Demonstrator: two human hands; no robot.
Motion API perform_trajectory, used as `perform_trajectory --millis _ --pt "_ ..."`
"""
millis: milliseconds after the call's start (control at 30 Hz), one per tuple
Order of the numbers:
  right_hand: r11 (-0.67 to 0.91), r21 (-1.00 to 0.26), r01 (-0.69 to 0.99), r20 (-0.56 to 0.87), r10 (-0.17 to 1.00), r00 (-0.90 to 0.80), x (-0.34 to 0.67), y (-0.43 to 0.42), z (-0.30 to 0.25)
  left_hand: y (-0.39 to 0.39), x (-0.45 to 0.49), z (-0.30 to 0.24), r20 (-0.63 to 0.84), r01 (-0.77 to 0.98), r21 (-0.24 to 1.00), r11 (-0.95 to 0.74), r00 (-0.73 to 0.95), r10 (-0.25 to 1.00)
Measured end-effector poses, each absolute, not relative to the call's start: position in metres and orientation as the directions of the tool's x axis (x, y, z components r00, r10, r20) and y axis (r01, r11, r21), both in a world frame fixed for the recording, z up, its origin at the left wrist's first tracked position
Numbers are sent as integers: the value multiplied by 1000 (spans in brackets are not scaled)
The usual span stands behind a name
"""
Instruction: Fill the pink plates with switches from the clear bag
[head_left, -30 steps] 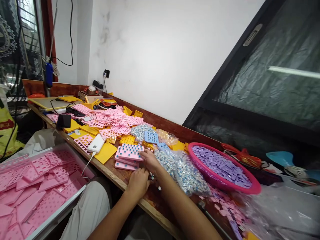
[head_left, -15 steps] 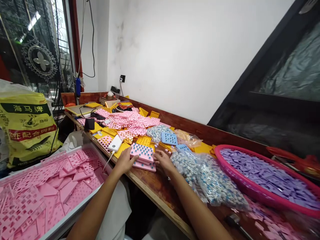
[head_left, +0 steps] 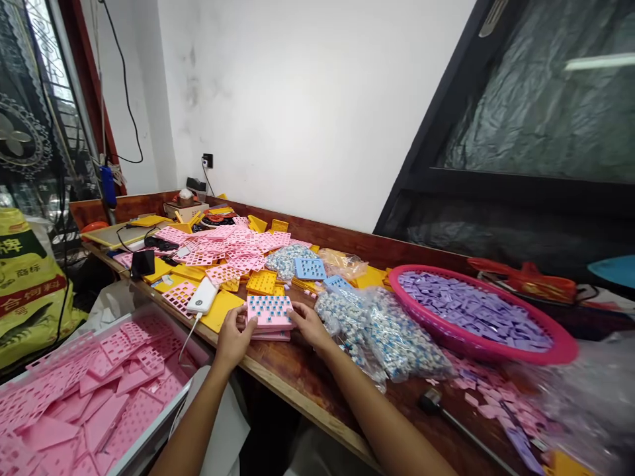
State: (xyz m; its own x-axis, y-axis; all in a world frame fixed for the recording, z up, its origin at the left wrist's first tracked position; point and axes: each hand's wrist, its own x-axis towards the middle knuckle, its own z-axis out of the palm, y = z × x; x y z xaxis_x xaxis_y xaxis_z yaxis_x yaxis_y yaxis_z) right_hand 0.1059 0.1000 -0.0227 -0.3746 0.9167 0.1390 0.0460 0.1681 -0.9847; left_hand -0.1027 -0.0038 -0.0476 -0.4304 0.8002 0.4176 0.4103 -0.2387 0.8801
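A small stack of pink grid plates (head_left: 269,312) filled with blue pieces lies near the front edge of the wooden table (head_left: 307,387). My left hand (head_left: 235,337) grips the stack's left side, fingers curled on its edge. Against the right side presses my right hand (head_left: 306,324), thumb and fingers closed on it. The stack's lower plates are partly hidden by both hands.
Clear bags of small blue-white pieces (head_left: 381,334) lie right of the stack. A pink basket of purple tiles (head_left: 476,317) sits further right. A white power bank (head_left: 202,296), yellow plates (head_left: 221,309) and loose pink grids (head_left: 223,248) are behind and left. A tray of pink plates (head_left: 89,396) stands lower left.
My left hand has moved from the table's front to the stack's left side. My right hand has closed on its right side. The camera view has swung about.
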Motion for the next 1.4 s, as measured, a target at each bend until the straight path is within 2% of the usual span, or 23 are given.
perform_trajectory --millis 200,367,433,500,567,700,967,1133,1267,1400 --pt "100 -994 33 83 940 -331 99 98 -34 2 -108 -49 431 460 859 -224 -416 801" --pt "77 -996 41 60 943 -326 99 96 -34 -2 -99 -38 499 575 788 -222 -384 777" --pt "91 -995 46 71 941 -330 99 94 -33 -2 -96 -32 564 668 694 -269 -273 779" --pt "127 -991 36 108 936 -335 98 91 -32 -2 -96 -29 599 772 541 -333 -76 797" --pt "235 -970 57 202 917 -344 97 88 -32 -1 -98 -29 582 841 396 -369 81 809" --pt "473 -852 222 358 838 -411 94 83 -35 -2 -102 -33 561 894 295 -336 123 819" --pt "594 -659 462 415 799 -436 92 79 -40 -1 -96 -25 521 915 254 -315 145 841" --pt "726 -503 468 520 687 -508 92 79 -37 -6 -90 -19 459 947 214 -239 119 881" --pt "792 -369 487 481 611 -629 91 90 -41 -5 -93 -15 444 948 194 -254 146 884" --pt "817 -276 506 494 572 -655 88 96 -40 -4 -96 -7 429 962 148 -231 148 891"
